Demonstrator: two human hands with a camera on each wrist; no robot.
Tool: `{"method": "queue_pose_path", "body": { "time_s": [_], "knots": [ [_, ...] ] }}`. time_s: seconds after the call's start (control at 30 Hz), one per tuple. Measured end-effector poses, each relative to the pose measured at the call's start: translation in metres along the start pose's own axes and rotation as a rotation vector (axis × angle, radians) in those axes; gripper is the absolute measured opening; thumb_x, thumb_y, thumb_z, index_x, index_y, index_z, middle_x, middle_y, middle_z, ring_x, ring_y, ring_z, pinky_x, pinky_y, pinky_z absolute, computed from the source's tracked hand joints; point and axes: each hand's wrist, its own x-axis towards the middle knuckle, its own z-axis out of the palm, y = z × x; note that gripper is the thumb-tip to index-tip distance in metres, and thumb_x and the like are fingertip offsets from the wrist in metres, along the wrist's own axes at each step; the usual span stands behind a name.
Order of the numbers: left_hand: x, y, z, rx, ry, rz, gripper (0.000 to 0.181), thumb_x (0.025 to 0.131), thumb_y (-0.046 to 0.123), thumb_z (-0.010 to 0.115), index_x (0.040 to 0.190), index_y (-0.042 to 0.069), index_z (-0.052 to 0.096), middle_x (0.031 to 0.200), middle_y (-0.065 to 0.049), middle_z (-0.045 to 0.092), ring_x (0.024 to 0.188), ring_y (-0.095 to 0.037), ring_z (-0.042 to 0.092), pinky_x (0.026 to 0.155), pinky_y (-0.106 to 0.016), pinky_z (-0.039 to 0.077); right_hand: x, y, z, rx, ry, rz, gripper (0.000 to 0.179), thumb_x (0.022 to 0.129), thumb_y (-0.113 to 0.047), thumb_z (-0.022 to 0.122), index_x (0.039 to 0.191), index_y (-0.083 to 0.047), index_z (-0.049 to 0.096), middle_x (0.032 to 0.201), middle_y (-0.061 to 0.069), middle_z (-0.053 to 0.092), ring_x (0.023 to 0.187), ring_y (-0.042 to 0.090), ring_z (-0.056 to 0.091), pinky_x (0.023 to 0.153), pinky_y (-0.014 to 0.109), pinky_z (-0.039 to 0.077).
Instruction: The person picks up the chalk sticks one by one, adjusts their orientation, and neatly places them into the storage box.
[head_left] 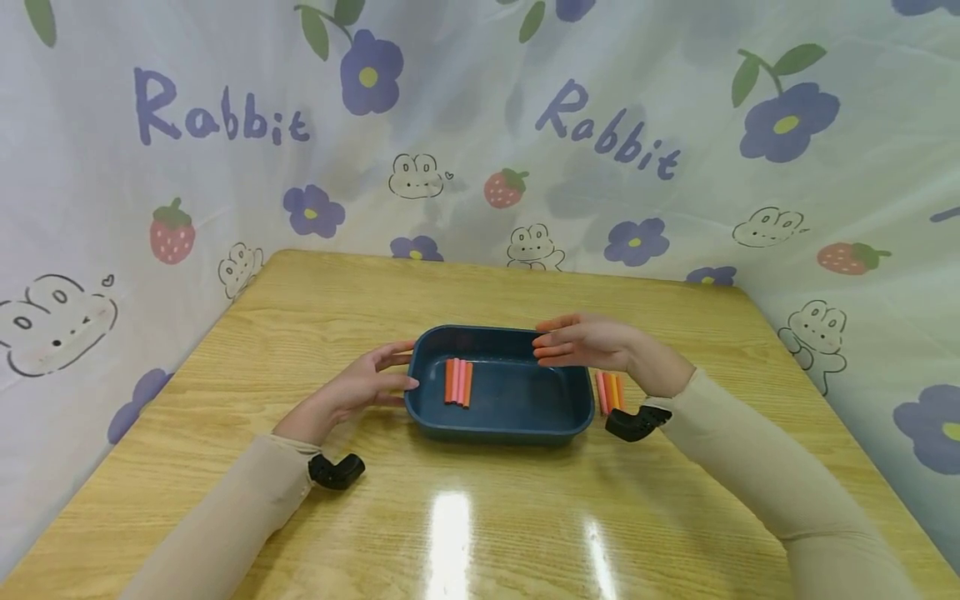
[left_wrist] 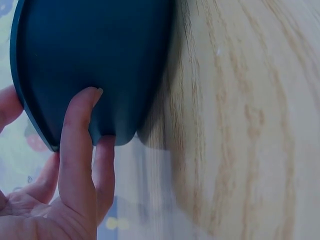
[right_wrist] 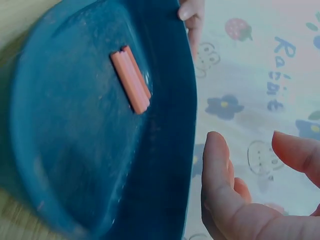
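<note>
My left hand (head_left: 363, 385) holds the left end of a dark blue rectangular bin (head_left: 498, 435). One digit reaches over the rim, while other fingers (left_wrist: 77, 145) lie against the outer end wall in the left wrist view. Several short pink and orange sticks (head_left: 459, 383) lie side by side on the bin floor, towards its left. Over the bin's back right corner, my right hand (head_left: 588, 342) has its fingers stretched out and thumb apart, with nothing in its grasp. In the right wrist view, this hand (right_wrist: 240, 200) shows beside the bin's rim (right_wrist: 194, 125).
More pink, yellow and orange sticks (head_left: 610, 393) lie on the wooden table (head_left: 337, 533), just right of the bin and partly behind the right wrist. A printed cloth (head_left: 480, 108) hangs behind and along both sides of the table. Each wrist wears a black camera mount (head_left: 336, 472).
</note>
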Motion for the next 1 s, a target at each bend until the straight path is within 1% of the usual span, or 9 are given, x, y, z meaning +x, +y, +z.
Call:
{"method": "queue_pose_path", "body": {
  "time_s": [0.2, 0.3, 0.4, 0.5, 0.57, 0.63, 0.77, 0.87, 1.0],
  "knots": [
    [0.0, -0.001, -0.001, -0.002, 0.002, -0.001, 0.075, 0.087, 0.003, 0.063, 0.148, 0.005, 0.02, 0.146, -0.024, 0.021, 0.107, -0.034, 0.056, 0.083, -0.042, 0.052, -0.017, 0.006, -0.015, 0.014, 0.04, -0.012, 0.056, 0.098, 0.002, 0.034, 0.145, 0.008, 0.004, 0.149, 0.028, 0.008, 0.135, 0.041, 0.016, 0.106, 0.043, 0.029],
    [-0.001, -0.001, -0.001, -0.001, -0.003, 0.007, 0.075, 0.087, 0.004, 0.063, 0.148, 0.005, 0.019, 0.146, -0.025, 0.02, 0.107, -0.033, 0.056, 0.083, -0.042, 0.052, -0.025, 0.01, -0.023, 0.002, 0.056, -0.022, 0.058, 0.098, 0.001, 0.035, 0.145, 0.008, 0.003, 0.149, 0.029, 0.008, 0.134, 0.041, 0.019, 0.106, 0.041, 0.03],
    [0.0, -0.001, -0.001, 0.0, -0.006, 0.006, 0.075, 0.087, 0.004, 0.063, 0.148, 0.005, 0.019, 0.146, -0.025, 0.02, 0.107, -0.033, 0.056, 0.083, -0.042, 0.052, -0.033, 0.014, -0.031, -0.01, 0.07, -0.034, 0.06, 0.098, -0.001, 0.037, 0.145, 0.008, 0.001, 0.149, 0.03, 0.007, 0.131, 0.038, 0.026, 0.106, 0.04, 0.031],
    [0.0, -0.001, -0.001, -0.003, -0.006, 0.005, 0.075, 0.087, 0.003, 0.063, 0.148, 0.005, 0.02, 0.146, -0.025, 0.021, 0.107, -0.033, 0.056, 0.083, -0.042, 0.052, -0.039, 0.02, -0.038, -0.021, 0.092, -0.046, 0.061, 0.098, -0.001, 0.039, 0.145, 0.008, 0.002, 0.147, 0.031, 0.009, 0.124, 0.031, 0.04, 0.106, 0.039, 0.031],
    [0.001, -0.001, -0.001, -0.003, -0.002, 0.001, 0.074, 0.086, 0.003, 0.063, 0.148, 0.006, 0.021, 0.146, -0.024, 0.022, 0.107, -0.034, 0.056, 0.083, -0.043, 0.052, -0.043, 0.024, -0.042, -0.029, 0.115, -0.054, 0.061, 0.097, -0.001, 0.04, 0.145, 0.008, 0.003, 0.145, 0.032, 0.013, 0.116, 0.025, 0.048, 0.105, 0.039, 0.033],
    [0.001, -0.001, -0.001, -0.002, -0.001, -0.001, 0.075, 0.086, 0.003, 0.064, 0.147, 0.006, 0.021, 0.146, -0.024, 0.022, 0.107, -0.034, 0.056, 0.083, -0.043, 0.052, -0.046, 0.029, -0.046, -0.041, 0.139, -0.059, 0.061, 0.097, -0.002, 0.042, 0.144, 0.01, 0.005, 0.14, 0.031, 0.024, 0.107, 0.02, 0.053, 0.102, 0.037, 0.037],
    [0.001, -0.001, -0.001, 0.0, -0.002, -0.003, 0.075, 0.086, 0.004, 0.065, 0.147, 0.006, 0.022, 0.146, -0.024, 0.021, 0.108, -0.034, 0.056, 0.083, -0.044, 0.051, -0.051, 0.038, -0.054, -0.047, 0.165, -0.064, 0.061, 0.096, -0.001, 0.043, 0.143, 0.012, 0.005, 0.122, 0.018, 0.043, 0.099, 0.017, 0.057, 0.096, 0.033, 0.044],
    [0.001, -0.002, -0.001, -0.006, -0.006, 0.003, 0.075, 0.086, 0.004, 0.064, 0.147, 0.005, 0.021, 0.147, -0.024, 0.021, 0.107, -0.033, 0.056, 0.083, -0.044, 0.051, -0.053, 0.046, -0.061, -0.053, 0.18, -0.067, 0.062, 0.095, 0.0, 0.042, 0.143, 0.012, 0.003, 0.117, 0.014, 0.044, 0.099, 0.017, 0.057, 0.098, 0.035, 0.042],
    [0.001, -0.002, -0.001, -0.013, -0.005, 0.006, 0.075, 0.086, 0.003, 0.063, 0.148, 0.004, 0.02, 0.147, -0.024, 0.02, 0.106, -0.033, 0.057, 0.083, -0.043, 0.052, -0.054, 0.058, -0.067, -0.089, 0.243, -0.063, 0.061, 0.095, -0.001, 0.044, 0.142, 0.013, 0.008, 0.119, 0.016, 0.044, 0.098, 0.017, 0.058, 0.104, 0.046, 0.033]
  ]
}}
